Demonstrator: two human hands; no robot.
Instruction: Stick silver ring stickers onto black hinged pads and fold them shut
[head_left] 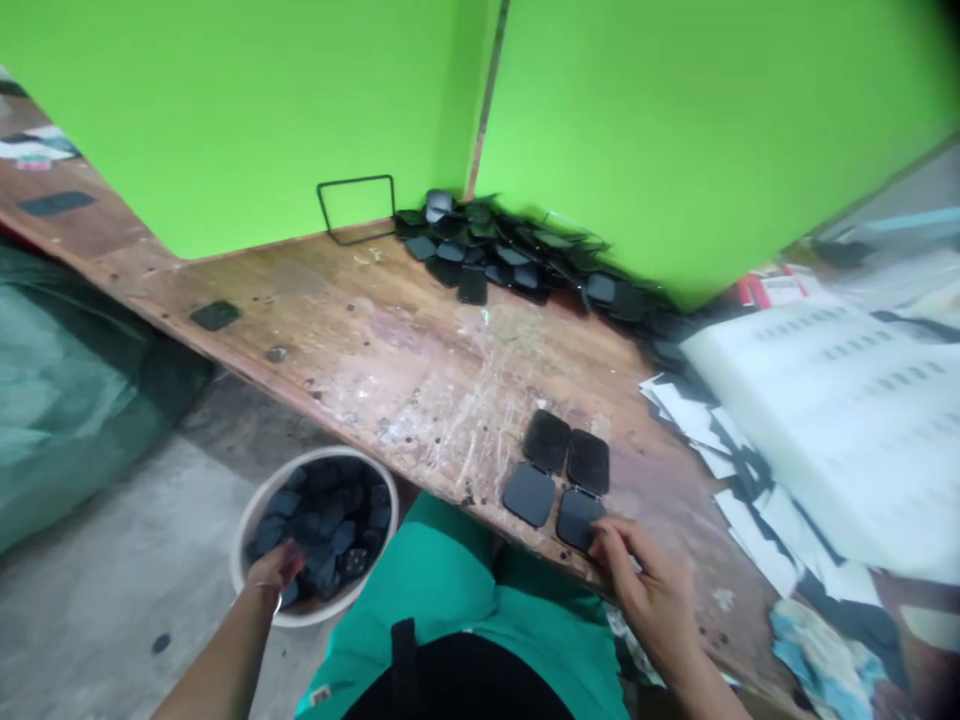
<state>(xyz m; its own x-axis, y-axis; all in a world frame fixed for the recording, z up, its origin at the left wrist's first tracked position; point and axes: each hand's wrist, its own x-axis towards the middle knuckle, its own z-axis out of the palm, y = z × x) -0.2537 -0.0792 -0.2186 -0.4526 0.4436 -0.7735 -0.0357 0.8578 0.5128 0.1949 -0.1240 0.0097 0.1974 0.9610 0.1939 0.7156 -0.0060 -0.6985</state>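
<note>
My left hand (pixel 276 568) reaches down into a white bucket (pixel 251 505) on the floor, filled with several black rounded-square pieces; its fingers rest among them, and I cannot tell if it grips one. My right hand (pixel 645 582) rests on the near edge of the wooden bench (pixel 390 340), fingertips touching the nearest of two open black compact cases (pixel 559 478) lying side by side. The hand holds nothing.
A heap of black cases (pixel 517 258) lies against the green wall at the back. A thin wire frame (pixel 357 210) leans on the wall. White sheets and a white tray (pixel 825 400) fill the right. A green sack (pixel 67 390) sits on the left floor.
</note>
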